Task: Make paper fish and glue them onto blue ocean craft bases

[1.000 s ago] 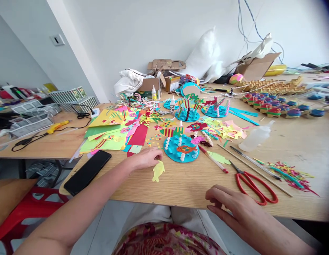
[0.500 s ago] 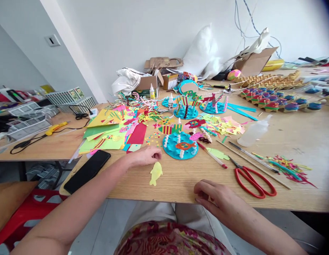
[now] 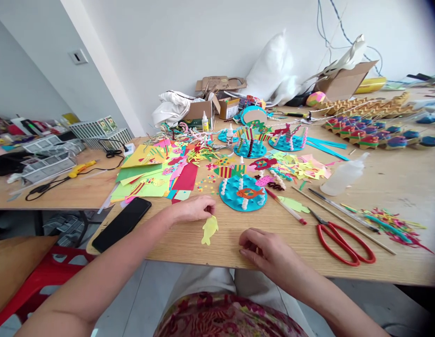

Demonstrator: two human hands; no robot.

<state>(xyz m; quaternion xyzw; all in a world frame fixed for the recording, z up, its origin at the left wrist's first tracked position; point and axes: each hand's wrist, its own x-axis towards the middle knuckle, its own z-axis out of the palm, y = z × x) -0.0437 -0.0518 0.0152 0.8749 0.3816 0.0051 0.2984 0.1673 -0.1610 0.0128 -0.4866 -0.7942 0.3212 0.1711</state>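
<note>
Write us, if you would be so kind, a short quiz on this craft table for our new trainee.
1. Multiple choice: which thing is nearest the left hand?
A) the clear bottle
B) the yellow paper fish
C) the wooden stick

2. True or false: the phone lies farther left than the scissors.

3. Fill in the blank: the handles of the scissors are ____ in colour.

Key: 1. B, the yellow paper fish, just by the fingers. 2. True. 3. Red.
</note>
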